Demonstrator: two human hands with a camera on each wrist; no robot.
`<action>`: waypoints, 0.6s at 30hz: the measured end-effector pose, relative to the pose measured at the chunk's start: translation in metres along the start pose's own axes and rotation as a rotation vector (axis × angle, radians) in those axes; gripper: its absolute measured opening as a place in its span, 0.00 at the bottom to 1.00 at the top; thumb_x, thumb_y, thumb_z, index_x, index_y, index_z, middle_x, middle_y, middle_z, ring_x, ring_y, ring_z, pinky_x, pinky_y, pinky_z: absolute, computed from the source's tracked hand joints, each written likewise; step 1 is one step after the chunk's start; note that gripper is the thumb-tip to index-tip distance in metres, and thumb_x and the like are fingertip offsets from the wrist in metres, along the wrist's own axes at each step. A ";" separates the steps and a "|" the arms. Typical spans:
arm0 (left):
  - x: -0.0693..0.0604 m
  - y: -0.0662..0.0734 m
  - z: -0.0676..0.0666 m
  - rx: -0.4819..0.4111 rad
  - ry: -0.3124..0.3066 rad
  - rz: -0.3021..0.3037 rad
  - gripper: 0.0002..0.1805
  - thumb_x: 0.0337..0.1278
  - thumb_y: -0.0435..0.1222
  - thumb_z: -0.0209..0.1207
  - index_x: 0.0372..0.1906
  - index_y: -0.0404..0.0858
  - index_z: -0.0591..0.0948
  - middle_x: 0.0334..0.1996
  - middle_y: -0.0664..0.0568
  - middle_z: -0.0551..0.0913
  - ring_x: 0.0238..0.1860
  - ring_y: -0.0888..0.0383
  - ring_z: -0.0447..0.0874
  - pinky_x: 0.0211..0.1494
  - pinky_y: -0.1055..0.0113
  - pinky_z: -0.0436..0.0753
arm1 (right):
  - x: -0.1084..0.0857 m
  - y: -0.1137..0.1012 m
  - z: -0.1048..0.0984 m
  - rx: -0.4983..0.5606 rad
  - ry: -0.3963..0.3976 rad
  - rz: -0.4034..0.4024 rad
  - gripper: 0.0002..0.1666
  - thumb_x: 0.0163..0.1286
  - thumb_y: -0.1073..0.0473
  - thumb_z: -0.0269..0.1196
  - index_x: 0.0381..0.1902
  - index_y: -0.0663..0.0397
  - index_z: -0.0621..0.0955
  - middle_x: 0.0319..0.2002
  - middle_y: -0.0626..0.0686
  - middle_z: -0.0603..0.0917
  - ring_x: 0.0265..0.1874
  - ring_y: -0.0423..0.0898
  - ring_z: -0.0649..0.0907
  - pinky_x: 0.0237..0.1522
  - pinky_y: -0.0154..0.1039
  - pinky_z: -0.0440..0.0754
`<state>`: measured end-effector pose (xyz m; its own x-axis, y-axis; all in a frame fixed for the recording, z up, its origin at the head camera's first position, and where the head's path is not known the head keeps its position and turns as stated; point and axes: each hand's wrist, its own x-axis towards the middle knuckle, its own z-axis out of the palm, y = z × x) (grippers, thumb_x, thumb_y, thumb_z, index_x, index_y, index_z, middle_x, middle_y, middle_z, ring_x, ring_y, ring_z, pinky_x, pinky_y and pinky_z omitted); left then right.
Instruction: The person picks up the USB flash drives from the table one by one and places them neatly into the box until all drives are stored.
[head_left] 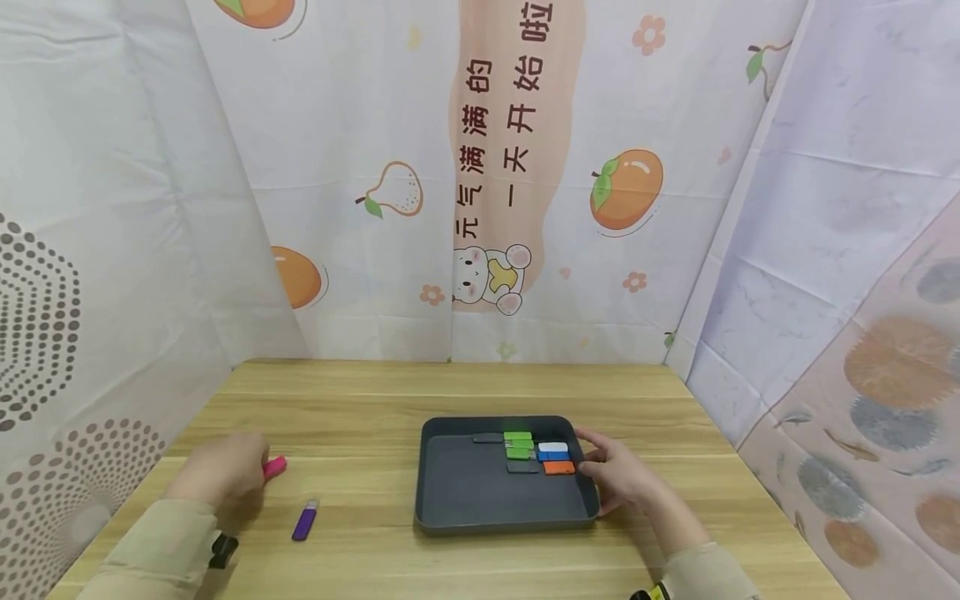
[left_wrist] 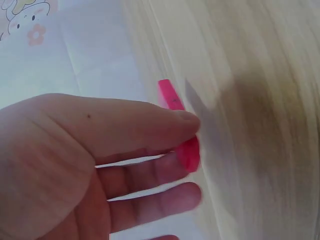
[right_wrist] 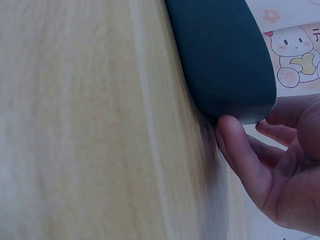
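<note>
A pink USB stick [head_left: 275, 467] is pinched between the thumb and fingers of my left hand [head_left: 228, 468], just above the left part of the table. In the left wrist view, the thumb covers the middle of the pink stick [left_wrist: 189, 154]. Nearby on the table lies a purple USB stick [head_left: 304, 522] with a pale end. My right hand [head_left: 621, 473] holds the right end of a dark grey tray [head_left: 480, 500]. The right wrist view has its thumb against the tray's outer corner, with the other fingers partly hidden behind the wall.
Inside the tray, several USB sticks sit toward the upper right: green sticks [head_left: 517, 454], grey ones [head_left: 522, 467], a white one [head_left: 553, 447], a blue one [head_left: 554, 457] and an orange one [head_left: 558, 468]. Printed curtains [head_left: 360, 275] enclose the wooden table [head_left: 360, 400].
</note>
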<state>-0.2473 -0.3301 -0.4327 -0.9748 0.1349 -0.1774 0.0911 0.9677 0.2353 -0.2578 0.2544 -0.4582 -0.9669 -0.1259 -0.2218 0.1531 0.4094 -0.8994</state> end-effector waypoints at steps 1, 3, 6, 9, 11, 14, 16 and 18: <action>0.001 0.001 -0.001 0.014 0.016 0.014 0.06 0.56 0.31 0.65 0.27 0.42 0.79 0.24 0.53 0.77 0.26 0.52 0.76 0.30 0.51 0.78 | 0.000 0.000 0.000 0.002 0.001 0.002 0.37 0.73 0.70 0.59 0.77 0.47 0.67 0.58 0.67 0.78 0.48 0.61 0.82 0.24 0.58 0.85; 0.002 0.002 -0.002 0.040 0.054 0.033 0.07 0.61 0.36 0.64 0.28 0.43 0.79 0.24 0.54 0.78 0.26 0.53 0.76 0.31 0.51 0.78 | 0.000 0.000 0.000 0.002 0.005 0.006 0.37 0.73 0.70 0.58 0.77 0.47 0.67 0.58 0.66 0.78 0.48 0.61 0.82 0.23 0.58 0.85; 0.004 0.006 -0.006 0.044 0.091 0.050 0.09 0.63 0.41 0.65 0.30 0.42 0.80 0.25 0.54 0.78 0.27 0.54 0.76 0.30 0.51 0.76 | 0.001 0.000 0.000 -0.001 0.007 0.007 0.37 0.73 0.70 0.59 0.77 0.47 0.67 0.58 0.66 0.78 0.49 0.61 0.82 0.23 0.58 0.85; 0.006 0.011 -0.008 0.031 0.117 0.054 0.12 0.64 0.46 0.66 0.31 0.43 0.80 0.25 0.55 0.77 0.27 0.54 0.74 0.28 0.54 0.74 | 0.001 0.001 0.000 -0.004 0.008 0.006 0.37 0.73 0.70 0.59 0.77 0.47 0.67 0.58 0.66 0.78 0.49 0.61 0.81 0.23 0.57 0.85; 0.008 0.014 -0.009 0.024 0.135 0.060 0.12 0.63 0.46 0.67 0.31 0.44 0.80 0.25 0.55 0.77 0.26 0.54 0.73 0.28 0.55 0.72 | 0.001 0.001 0.000 -0.006 0.007 0.006 0.37 0.73 0.70 0.59 0.77 0.47 0.67 0.58 0.66 0.78 0.49 0.61 0.81 0.23 0.57 0.85; 0.011 0.018 -0.009 0.026 0.170 0.077 0.06 0.62 0.39 0.65 0.32 0.44 0.82 0.26 0.55 0.78 0.27 0.54 0.74 0.29 0.54 0.74 | 0.001 0.001 0.000 -0.009 0.008 0.004 0.37 0.73 0.70 0.59 0.77 0.47 0.67 0.57 0.66 0.78 0.49 0.61 0.81 0.23 0.57 0.85; 0.013 0.020 -0.010 0.034 0.196 0.089 0.01 0.59 0.34 0.64 0.33 0.43 0.83 0.27 0.56 0.79 0.28 0.55 0.75 0.30 0.53 0.75 | 0.001 0.001 0.000 -0.008 0.006 0.002 0.37 0.73 0.70 0.59 0.77 0.47 0.67 0.58 0.66 0.78 0.49 0.61 0.82 0.24 0.57 0.85; 0.016 0.023 -0.010 0.043 0.222 0.101 0.02 0.58 0.31 0.64 0.34 0.42 0.84 0.27 0.56 0.80 0.28 0.55 0.75 0.30 0.53 0.76 | 0.000 0.001 0.000 -0.007 0.005 0.000 0.36 0.73 0.70 0.59 0.77 0.47 0.67 0.58 0.66 0.78 0.50 0.62 0.81 0.23 0.58 0.85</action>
<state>-0.2626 -0.3081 -0.4207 -0.9807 0.1860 0.0606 0.1945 0.9605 0.1990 -0.2583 0.2549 -0.4587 -0.9680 -0.1214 -0.2198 0.1516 0.4153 -0.8969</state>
